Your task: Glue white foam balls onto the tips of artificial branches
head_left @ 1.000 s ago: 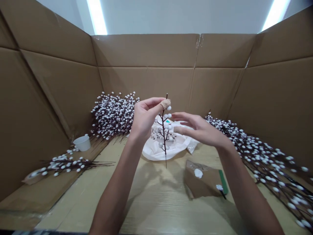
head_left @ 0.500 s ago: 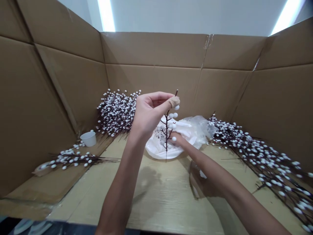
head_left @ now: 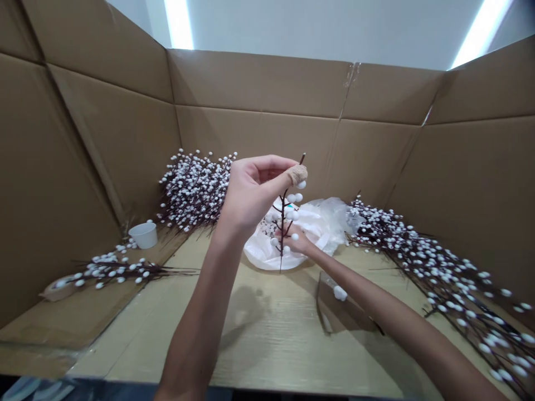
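My left hand (head_left: 265, 186) pinches the upper end of a brown artificial berry stem (head_left: 283, 223), which hangs down with white berries along its twigs. A tan wrap covers my left thumb tip. Behind the stem, my right hand (head_left: 298, 240) reaches into an open white plastic bag (head_left: 259, 257) holding loose small pieces, many of them white. Its fingers are partly covered by the stem and berries, so I cannot make out their grip. Below my right forearm lies a small piece of brown cardboard (head_left: 328, 306) with a white lump (head_left: 340, 293) on it.
Cardboard walls (head_left: 259, 78) enclose the table (head_left: 267, 356) at the back and sides. Bundles of white-berry stems lie at the back left (head_left: 194, 189) and along the right (head_left: 418, 250). A white cup (head_left: 144, 235), a smaller bunch (head_left: 112, 270) and a tape roll (head_left: 62, 288) are at left.
My right hand has shifted slightly left within the bag, and more of it shows. The left hand keeps its pinch on the stem. The whole view has turned slightly.
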Available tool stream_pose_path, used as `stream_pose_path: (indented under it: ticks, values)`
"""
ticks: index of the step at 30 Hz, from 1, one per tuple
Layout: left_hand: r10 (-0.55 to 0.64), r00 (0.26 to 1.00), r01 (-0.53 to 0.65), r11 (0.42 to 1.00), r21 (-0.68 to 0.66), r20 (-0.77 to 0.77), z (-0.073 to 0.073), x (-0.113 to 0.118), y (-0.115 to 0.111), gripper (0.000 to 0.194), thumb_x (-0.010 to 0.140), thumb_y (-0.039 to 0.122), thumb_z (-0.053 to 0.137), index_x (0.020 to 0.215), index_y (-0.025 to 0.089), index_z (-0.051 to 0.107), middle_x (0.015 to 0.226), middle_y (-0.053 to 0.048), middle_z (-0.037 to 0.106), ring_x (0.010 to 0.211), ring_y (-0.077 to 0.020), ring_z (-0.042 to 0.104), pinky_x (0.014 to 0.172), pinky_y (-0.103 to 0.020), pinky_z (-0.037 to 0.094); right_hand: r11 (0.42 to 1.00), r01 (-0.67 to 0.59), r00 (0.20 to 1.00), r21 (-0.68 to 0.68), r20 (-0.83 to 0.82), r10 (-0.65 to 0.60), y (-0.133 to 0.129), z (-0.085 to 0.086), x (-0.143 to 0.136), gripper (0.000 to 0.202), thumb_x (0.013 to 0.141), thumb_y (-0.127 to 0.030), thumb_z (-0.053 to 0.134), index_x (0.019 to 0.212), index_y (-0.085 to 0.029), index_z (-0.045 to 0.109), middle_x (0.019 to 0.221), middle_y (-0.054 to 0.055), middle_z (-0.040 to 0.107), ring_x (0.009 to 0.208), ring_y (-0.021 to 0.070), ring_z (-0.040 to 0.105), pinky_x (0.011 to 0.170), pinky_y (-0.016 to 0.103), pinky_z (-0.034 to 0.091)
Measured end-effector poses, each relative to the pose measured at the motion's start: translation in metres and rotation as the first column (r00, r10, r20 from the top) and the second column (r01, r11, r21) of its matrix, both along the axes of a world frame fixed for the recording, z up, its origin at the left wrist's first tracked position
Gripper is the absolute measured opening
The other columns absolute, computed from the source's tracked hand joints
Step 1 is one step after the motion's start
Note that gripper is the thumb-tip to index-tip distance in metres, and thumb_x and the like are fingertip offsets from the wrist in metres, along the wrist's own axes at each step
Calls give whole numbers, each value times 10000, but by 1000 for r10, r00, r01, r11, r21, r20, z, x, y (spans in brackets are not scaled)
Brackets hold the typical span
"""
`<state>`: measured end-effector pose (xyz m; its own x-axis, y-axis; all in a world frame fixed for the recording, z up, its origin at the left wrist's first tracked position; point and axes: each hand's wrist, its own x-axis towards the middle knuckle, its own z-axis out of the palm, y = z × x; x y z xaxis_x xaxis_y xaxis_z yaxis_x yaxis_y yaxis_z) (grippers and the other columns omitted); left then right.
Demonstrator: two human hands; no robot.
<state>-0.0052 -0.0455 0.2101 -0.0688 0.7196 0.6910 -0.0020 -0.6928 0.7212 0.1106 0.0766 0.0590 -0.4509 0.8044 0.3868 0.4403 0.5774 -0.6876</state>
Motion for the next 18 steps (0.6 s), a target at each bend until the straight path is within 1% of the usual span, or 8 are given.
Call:
stream_pose_path:
  ticks: [2, 3, 5, 6, 8, 12, 15, 18]
  values:
    - [2, 1000, -2, 1000, 1, -8, 0, 1, -1, 64, 665, 227, 759, 668, 170, 731, 674, -40, 706, 657, -145, 648, 587, -245, 521, 988, -106, 990, -115, -111, 93, -13, 14, 5, 124, 775, -244, 555, 748, -143, 623, 673, 6, 614, 598, 119, 574, 609, 257, 504]
    - [-2, 1000, 2, 1000, 1, -14, 0, 1, -2, 59, 665, 223, 760, 666, 170, 731, 672, -39, 705, 656, -143, 647, 590, -242, 520, 958, -203, 960, -204, -235, 153, -19, 24, 9, 146, 787, -269, 566, 773, -139, 630, 695, 8, 615, 603, 110, 573, 622, 254, 509]
    - [-20, 999, 20, 1000, -5, -33, 0, 1, -4, 52, 665, 218, 758, 667, 173, 732, 671, -36, 705, 653, -139, 644, 596, -239, 520, 856, -403, 842, -326, -499, 206, -33, 46, 20, 162, 763, -287, 643, 841, -146, 657, 784, 21, 642, 668, 102, 595, 704, 263, 524]
    - [-29, 999, 29, 1000, -11, -44, 1, 2, -4, 49, 665, 217, 756, 666, 174, 732, 670, -35, 705, 650, -138, 642, 599, -239, 520, 822, -462, 787, -334, -581, 207, -40, 58, 25, 174, 755, -294, 671, 864, -158, 668, 820, 25, 651, 709, 104, 608, 741, 265, 526]
    - [-50, 997, 48, 998, -30, -66, 1, 3, -6, 45, 665, 211, 753, 654, 174, 731, 661, -34, 704, 635, -135, 638, 598, -240, 518, 801, -512, 713, -312, -674, 193, -53, 78, 37, 206, 754, -323, 696, 911, -191, 679, 881, 29, 669, 751, 108, 625, 777, 275, 530]
    - [-114, 987, 106, 992, -74, -111, 0, 9, -8, 39, 657, 194, 758, 644, 171, 729, 657, -36, 705, 612, -131, 634, 579, -233, 512, 864, -467, 625, -186, -761, 174, -72, 102, 56, 237, 684, -337, 764, 858, -211, 665, 882, 29, 687, 775, 133, 644, 804, 321, 547]
    - [-156, 977, 139, 983, -121, -146, -1, 14, -8, 46, 652, 198, 764, 655, 171, 727, 658, -41, 706, 598, -135, 634, 561, -235, 510, 929, -358, 607, -90, -778, 159, -81, 110, 67, 277, 660, -381, 776, 850, -217, 658, 877, 38, 690, 793, 158, 650, 783, 344, 564]
    - [-186, 967, 158, 974, -163, -173, -4, 18, -6, 60, 658, 207, 764, 658, 164, 723, 653, -48, 704, 598, -137, 636, 568, -238, 513, 952, -306, 602, -25, -779, 173, -87, 116, 74, 284, 690, -408, 754, 889, -224, 673, 854, 35, 689, 816, 167, 657, 814, 362, 567]
